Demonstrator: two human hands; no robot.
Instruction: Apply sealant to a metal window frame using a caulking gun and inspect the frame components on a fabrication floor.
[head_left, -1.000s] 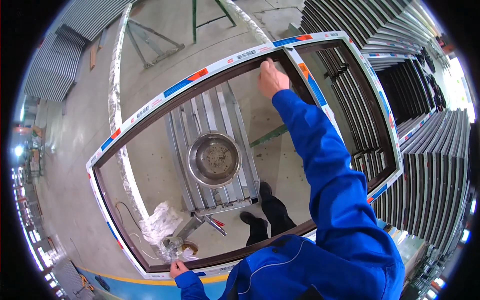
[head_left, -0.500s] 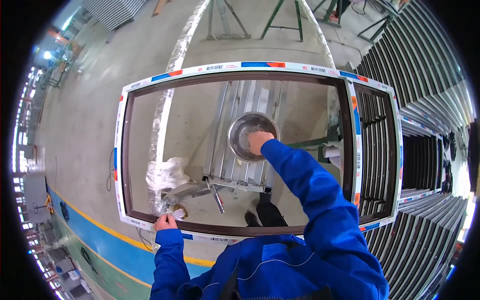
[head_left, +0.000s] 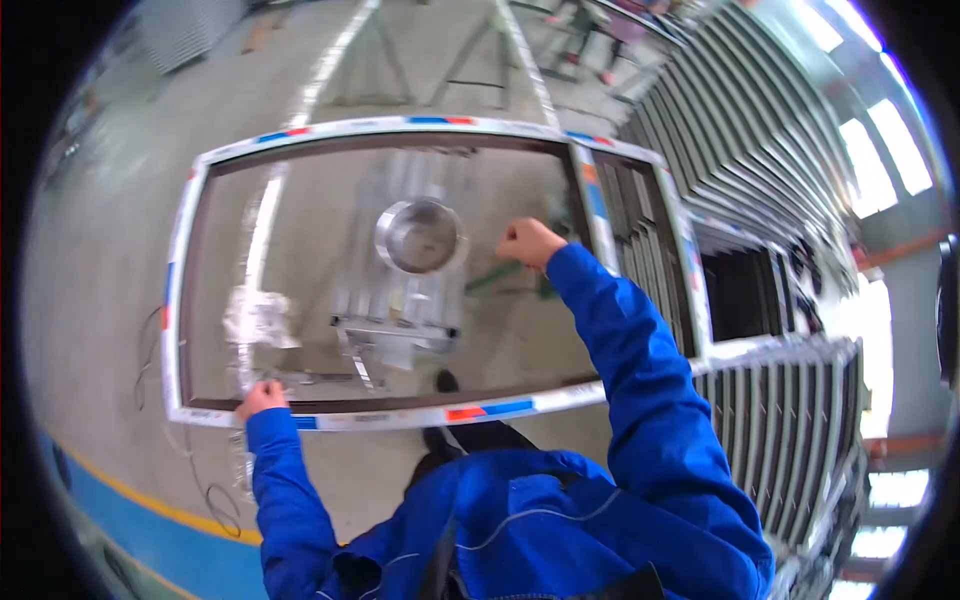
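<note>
A large rectangular window frame [head_left: 350, 417], brown inside with white printed film along its outer edges, lies flat in front of me. At its near left corner my left hand [head_left: 262, 398] is closed on the edge. Over the frame's opening, right of a round metal bowl [head_left: 385, 235], my right hand [head_left: 530, 244] hangs in the air with its fingers bent together. Whatever those fingers hold, if anything, is too small and blurred to name. Seen through the opening, the bowl stands on metal profiles [head_left: 365, 290] lower down and contains something I cannot make out.
Film-wrapped rails [head_left: 268, 205] run under the frame. A crumpled white cloth [head_left: 260, 318] hangs on the left rail. Dark slatted frames [head_left: 740, 130] stand stacked on the right. Part of another person [head_left: 612, 45] shows at the far side. A cable [head_left: 222, 508] lies at lower left.
My right hand has come out of the bowl and moved right of it. My left hand stays at the frame's corner. The whole view has shifted, showing more of the right side.
</note>
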